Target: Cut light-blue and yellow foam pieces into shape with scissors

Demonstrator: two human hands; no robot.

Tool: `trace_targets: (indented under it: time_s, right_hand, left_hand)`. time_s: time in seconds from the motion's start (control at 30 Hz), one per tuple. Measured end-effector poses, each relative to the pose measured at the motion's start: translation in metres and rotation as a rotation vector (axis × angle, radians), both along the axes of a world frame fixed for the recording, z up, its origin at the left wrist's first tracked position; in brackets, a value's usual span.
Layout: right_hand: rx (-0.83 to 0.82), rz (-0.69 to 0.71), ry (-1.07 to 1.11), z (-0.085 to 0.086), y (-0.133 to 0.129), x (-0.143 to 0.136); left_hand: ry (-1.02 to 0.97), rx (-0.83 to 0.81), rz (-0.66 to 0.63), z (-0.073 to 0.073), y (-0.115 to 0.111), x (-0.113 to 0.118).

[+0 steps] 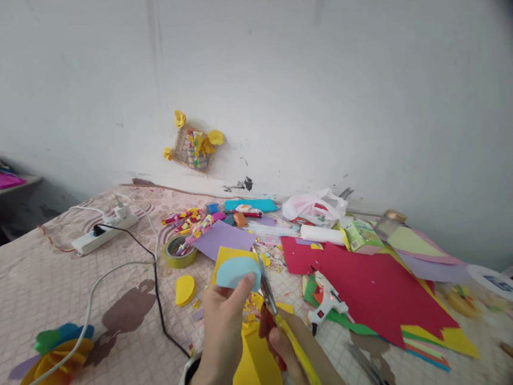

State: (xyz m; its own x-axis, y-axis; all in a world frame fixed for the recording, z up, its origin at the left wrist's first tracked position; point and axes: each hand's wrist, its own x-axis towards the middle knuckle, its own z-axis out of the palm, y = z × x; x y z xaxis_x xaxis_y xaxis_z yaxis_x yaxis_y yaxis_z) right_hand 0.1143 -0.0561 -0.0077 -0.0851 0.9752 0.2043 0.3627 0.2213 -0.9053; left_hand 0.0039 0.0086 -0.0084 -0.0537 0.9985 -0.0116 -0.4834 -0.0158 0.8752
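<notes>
blue piece (233, 270): matt, smooth; paper or thin foam, can't tell
scissors (280, 324): bare metal blades, yellow plastic-looking handle
red sheet (358, 285): matt, smooth, paper-like
glue gun (330, 303): white moulded plastic
tape roll (181, 261): smooth, slight sheen
power strip (113, 232): white hard plastic
carrier bag (314, 204): thin crinkled plastic film, some gloss
jar (387, 228): clear, glassy; gold metallic-looking lid (394, 216)
table cover (141, 364): matt, quilted-looking grid, cloth or vinyl unclear
wall (318, 79): matt paint, smooth, scuffed

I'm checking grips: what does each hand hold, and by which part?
The left hand pinches the light blue piece near its lower right edge; the right hand holds the scissors by their handles.
</notes>
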Motion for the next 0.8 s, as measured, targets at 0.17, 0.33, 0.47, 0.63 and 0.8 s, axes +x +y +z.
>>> trace_targets:
  time_s: [0.17,0.33,0.47,0.63,0.8]
  right_hand:
    - [0.034,-0.024,-0.017,-0.0038,0.0005,-0.0004]
    - [0.022,-0.028,-0.018,-0.0069,-0.0004,0.0012]
    - [0.042,-0.047,-0.014,-0.0041,0.0010,0.0000]
    - [0.046,-0.021,-0.016,-0.0042,0.0012,-0.0005]
    - [0.003,0.001,-0.024,-0.0066,0.0005,0.0012]
  left_hand:
    - [-0.019,-0.012,-0.004,-0.0004,-0.0005,0.0001]
    - [-0.034,-0.024,-0.002,-0.0002,-0.0002,-0.0002]
    - [-0.022,-0.028,0.001,0.0002,0.0000,0.0000]
    - [-0.025,-0.014,-0.016,-0.0006,0.0003,0.0002]
    - [-0.027,-0.013,-0.008,-0.0020,0.0005,-0.0004]
